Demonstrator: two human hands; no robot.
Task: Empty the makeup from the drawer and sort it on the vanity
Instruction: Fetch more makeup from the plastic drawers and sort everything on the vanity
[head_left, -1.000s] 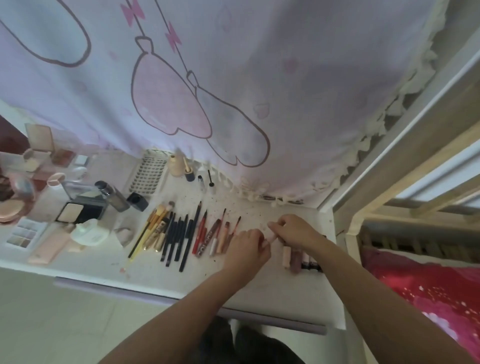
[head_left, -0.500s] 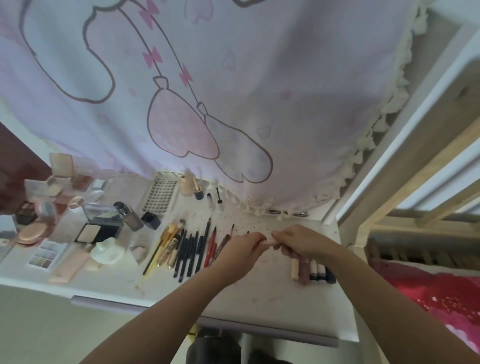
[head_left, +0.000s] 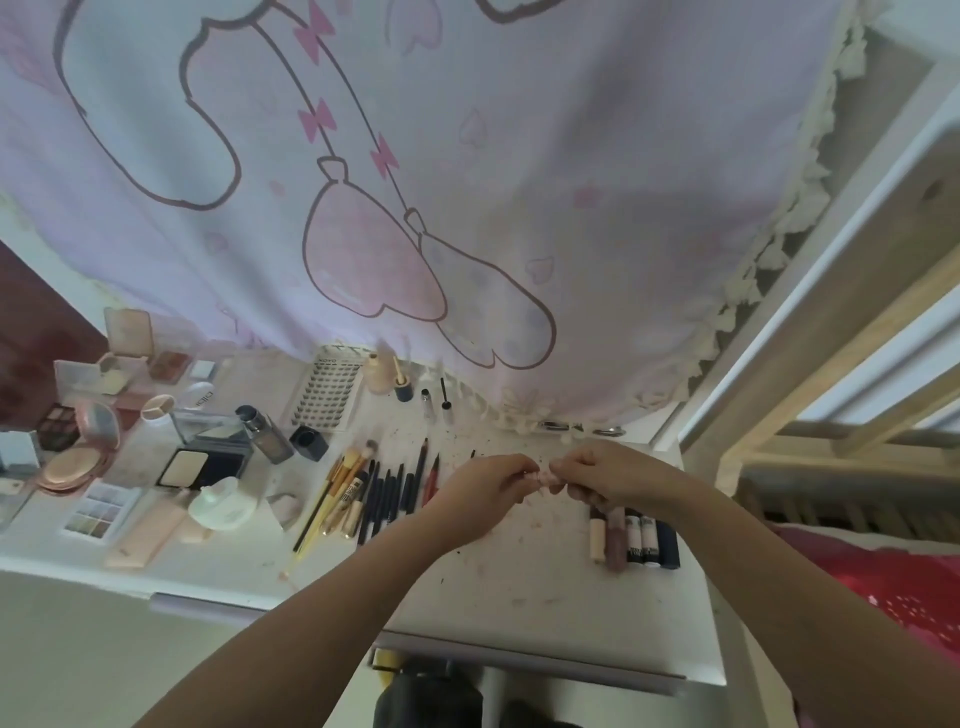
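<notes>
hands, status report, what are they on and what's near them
Left hand and right hand both pinching a small pale pink item, raised over the white vanity top. Row of lip tubes under right wrist. Nothing blocking.

Our left hand and right hand are now raised off the vanity, meeting around a small pink item instead of among the pencils.

Soft, even daylight filters through the pink curtain; shadows below it are faint. No glare. Wide-angle bending toward edges beside the curtain. Slight overall softness; small items blurred.
</notes>
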